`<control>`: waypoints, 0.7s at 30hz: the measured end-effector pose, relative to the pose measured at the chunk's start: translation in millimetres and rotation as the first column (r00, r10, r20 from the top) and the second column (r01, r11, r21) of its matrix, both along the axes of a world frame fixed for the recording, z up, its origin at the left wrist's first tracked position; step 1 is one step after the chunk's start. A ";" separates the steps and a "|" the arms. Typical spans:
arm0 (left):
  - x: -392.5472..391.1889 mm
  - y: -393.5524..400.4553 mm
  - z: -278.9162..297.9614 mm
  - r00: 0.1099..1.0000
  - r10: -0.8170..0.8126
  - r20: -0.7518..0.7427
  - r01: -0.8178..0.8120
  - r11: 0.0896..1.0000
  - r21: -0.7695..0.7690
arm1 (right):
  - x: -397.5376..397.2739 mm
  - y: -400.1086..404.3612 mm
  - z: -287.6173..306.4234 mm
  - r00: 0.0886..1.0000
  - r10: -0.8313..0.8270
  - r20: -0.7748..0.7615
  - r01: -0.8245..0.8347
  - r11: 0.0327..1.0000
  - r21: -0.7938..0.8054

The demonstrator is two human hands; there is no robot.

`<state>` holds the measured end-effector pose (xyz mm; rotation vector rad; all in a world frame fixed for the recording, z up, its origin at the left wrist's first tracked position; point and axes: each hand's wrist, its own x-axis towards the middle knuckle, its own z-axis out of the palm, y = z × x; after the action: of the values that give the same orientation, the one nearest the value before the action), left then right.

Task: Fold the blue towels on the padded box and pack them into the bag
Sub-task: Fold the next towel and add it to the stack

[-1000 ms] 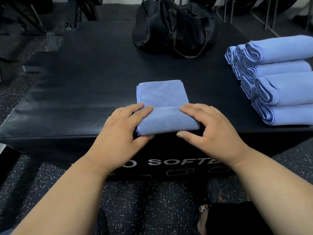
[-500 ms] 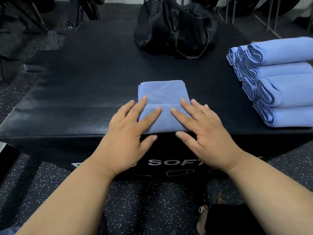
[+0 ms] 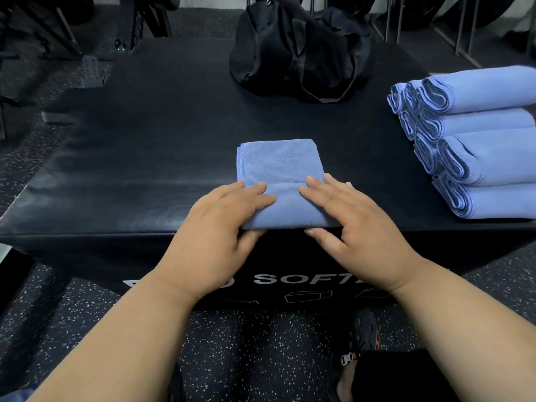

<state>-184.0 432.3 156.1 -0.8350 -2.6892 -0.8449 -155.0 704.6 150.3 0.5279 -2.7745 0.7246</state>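
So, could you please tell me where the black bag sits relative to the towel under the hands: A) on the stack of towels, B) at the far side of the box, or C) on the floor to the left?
B: the black bag rests on the padded box beyond the towel.

Speckled rubber floor (image 3: 246,343), metal racks (image 3: 388,21), black shoe (image 3: 364,329)

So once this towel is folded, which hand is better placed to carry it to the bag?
Probably the right hand: the bag sits beyond the towel and slightly right. Both hands grip it equally; left hand is marginally farther.
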 end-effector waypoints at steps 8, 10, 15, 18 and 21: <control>6.9 -7.3 29.0 0.954 0.111 0.278 -0.192 0.939 0.284 | 3.4 -9.3 24.6 0.983 -0.145 0.113 0.183 0.816 -0.548; 6.3 -4.2 28.6 0.928 0.144 0.345 -0.265 0.903 0.337 | 0.5 -12.4 26.9 0.972 -0.180 0.150 0.234 0.755 -0.612; 3.3 6.5 26.0 0.854 0.285 0.435 -0.435 0.851 0.296 | -8.4 -21.0 24.4 0.936 -0.245 0.254 0.351 0.723 -0.595; -3.1 11.6 25.0 0.799 0.386 0.461 -0.529 0.815 0.235 | -13.6 -24.9 24.1 0.916 -0.293 0.273 0.400 0.704 -0.587; -8.3 16.6 25.3 0.760 0.473 0.447 -0.595 0.783 0.183 | -18.3 -28.1 24.5 0.902 -0.319 0.291 0.431 0.714 -0.552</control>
<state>-192.3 448.9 181.5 0.2209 -2.7379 -1.3257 -173.3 676.5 174.8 -0.2443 -2.4400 1.5169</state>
